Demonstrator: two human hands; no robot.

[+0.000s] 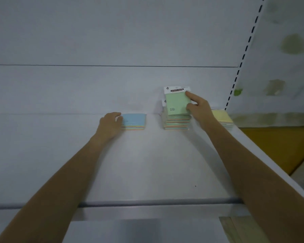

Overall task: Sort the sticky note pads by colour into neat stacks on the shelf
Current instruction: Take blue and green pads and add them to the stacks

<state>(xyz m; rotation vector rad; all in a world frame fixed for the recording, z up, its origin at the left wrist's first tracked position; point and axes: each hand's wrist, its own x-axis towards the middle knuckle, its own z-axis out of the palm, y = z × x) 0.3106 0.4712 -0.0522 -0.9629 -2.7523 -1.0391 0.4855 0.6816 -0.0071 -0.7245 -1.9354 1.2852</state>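
Right hand [197,106] first: I see it pinching the green pad [176,102] by its 3 o'clock edge, forefinger on the upper corner under the white header card and thumb lower down. The pad is tipped up on its near edge, leaning over the middle stack [176,123] and not yet flat on it. My left hand [111,122] is at the 9 o'clock side of the blue stack [133,121], fingers curled round that edge, thumb on top as far as I can tell.

By my reading the sort is well advanced. Three piles stand in a row at the back of the shelf [147,163]: blue, then the middle stack at its 3 o'clock, well apart, then the yellow stack [221,117] at 3 o'clock again, partly hidden by my right wrist. I see no loose pads elsewhere on the shelf.

What is left, I judge: lay the green pad down square, and true up the piles. Another header card pokes out at the green pad's 9 o'clock, so the middle stack looks uneven. The stack sides show mixed colour bands; whether any pad is misplaced I cannot tell.
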